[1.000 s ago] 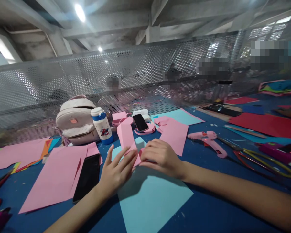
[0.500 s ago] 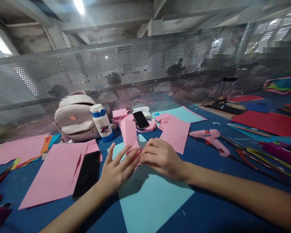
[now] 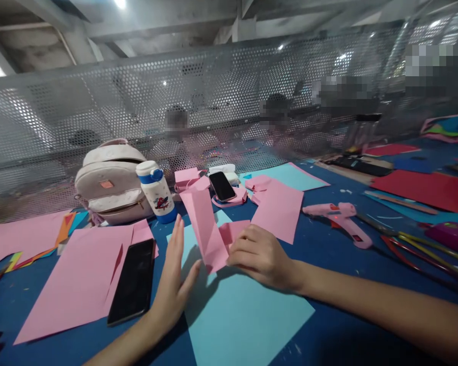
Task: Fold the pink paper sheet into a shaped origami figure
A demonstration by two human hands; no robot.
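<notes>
A folded strip of pink paper [image 3: 204, 218] stands bent over the light blue sheet [image 3: 240, 315] in the middle. With curled fingers my right hand [image 3: 261, 256] grips its near right end, where a fold sticks out to the side. My left hand [image 3: 175, 277] is open just left of the strip, fingers together and thumb apart, touching nothing that I can see. Left of that hand a black phone [image 3: 133, 282] lies partly over pink sheets [image 3: 74, 277]. Another pink sheet [image 3: 278, 211] lies beyond my right hand.
A pink glue gun [image 3: 341, 216] lies to the right, near scissors [image 3: 423, 246] with yellow and red handles. A white and blue bottle [image 3: 157, 193] stands beside a pale backpack [image 3: 112, 185]. Behind them rises a perforated metal screen [image 3: 221, 101]. A second phone [image 3: 222, 186] rests at the back.
My left hand has come off the pink paper and moved left and down, its fingers straightening. My right hand keeps its hold, and more of the folded strip shows.
</notes>
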